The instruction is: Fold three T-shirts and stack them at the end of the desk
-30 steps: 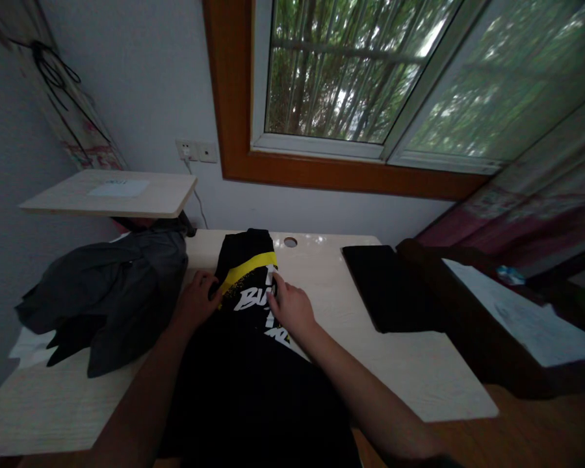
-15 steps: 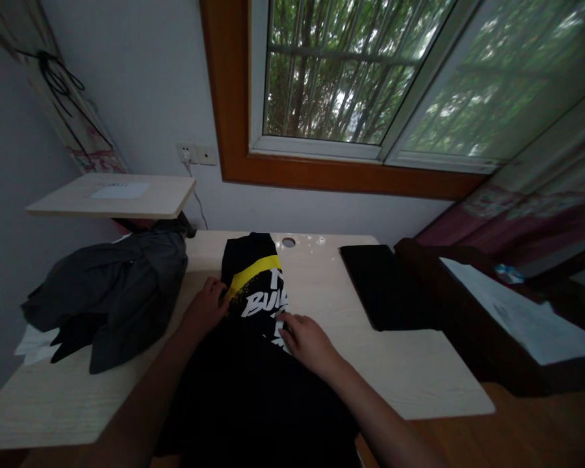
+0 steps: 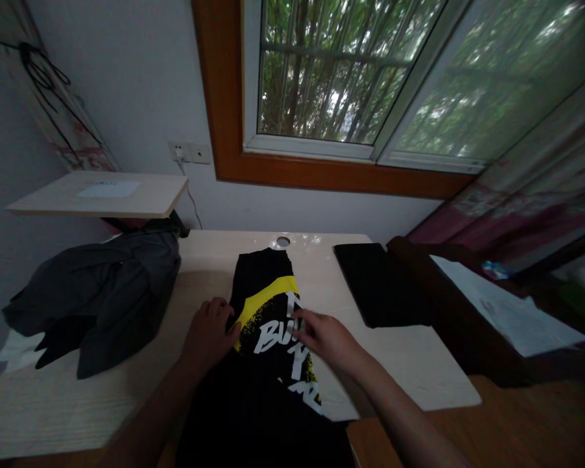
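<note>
A black T-shirt [image 3: 268, 305] with a yellow band and white lettering lies folded into a narrow strip on the table, running from near the back toward me. My left hand [image 3: 209, 331] is closed at the strip's left edge, beside the yellow band, with fingers curled on the cloth. Across from it, my right hand [image 3: 329, 338] pinches the right edge by the lettering. The cloth nearest me is dark and merges with the bottom of the view, so its lower end cannot be made out.
A heap of dark grey clothing [image 3: 112, 292] lies on the left of the pale wooden table [image 3: 199, 260], partly under a raised shelf [image 3: 102, 195]. A flat black item [image 3: 380, 286] rests at the right edge. Farther right is a sheet of paper [image 3: 507, 309] on dark furniture.
The T-shirt's far end has shifted toward me and slightly right, and more of the print shows. Both hands have moved with it. The view has turned slightly to the right.
</note>
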Action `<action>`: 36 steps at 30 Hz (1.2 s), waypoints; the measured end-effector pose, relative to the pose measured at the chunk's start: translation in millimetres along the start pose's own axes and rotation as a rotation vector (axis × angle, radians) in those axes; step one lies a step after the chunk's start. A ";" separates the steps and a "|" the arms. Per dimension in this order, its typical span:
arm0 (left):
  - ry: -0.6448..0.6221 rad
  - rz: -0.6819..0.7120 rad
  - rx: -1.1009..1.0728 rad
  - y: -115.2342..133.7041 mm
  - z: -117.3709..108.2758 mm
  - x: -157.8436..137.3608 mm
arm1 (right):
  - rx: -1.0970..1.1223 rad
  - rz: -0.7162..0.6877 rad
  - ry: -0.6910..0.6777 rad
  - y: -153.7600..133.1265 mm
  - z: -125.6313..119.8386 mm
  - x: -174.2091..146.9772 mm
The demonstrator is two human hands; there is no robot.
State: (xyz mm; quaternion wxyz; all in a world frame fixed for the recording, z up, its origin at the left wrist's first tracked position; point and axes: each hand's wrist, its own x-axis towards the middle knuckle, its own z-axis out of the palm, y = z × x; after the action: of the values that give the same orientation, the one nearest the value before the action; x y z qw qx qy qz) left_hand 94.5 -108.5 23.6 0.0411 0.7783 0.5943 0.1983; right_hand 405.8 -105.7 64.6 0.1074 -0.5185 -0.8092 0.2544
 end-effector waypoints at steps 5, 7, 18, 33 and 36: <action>0.044 -0.020 0.032 0.8 -0.1 -2.1 | -0.296 -0.204 0.268 5.3 -6.2 77.0; 0.059 -0.024 0.023 -0.1 1.5 -3.6 | -0.381 -0.258 0.290 4.4 -6.5 102.7; 0.078 -0.032 -0.024 -3.1 6.3 -6.8 | -0.376 -0.405 0.346 17.3 -25.3 165.8; 0.105 -0.025 -0.263 -15.0 10.3 -7.8 | -0.108 -0.436 0.266 9.5 -9.3 224.9; 0.104 -0.033 -0.305 -15.7 9.1 -7.3 | -0.109 -0.377 0.236 2.3 -2.3 236.4</action>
State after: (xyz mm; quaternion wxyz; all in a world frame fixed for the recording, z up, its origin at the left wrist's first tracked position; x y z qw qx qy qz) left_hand 81.9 -109.2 8.6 0.1312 0.7418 0.5715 0.3255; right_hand 304.7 107.0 44.1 0.2190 -0.3893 -0.8862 0.1234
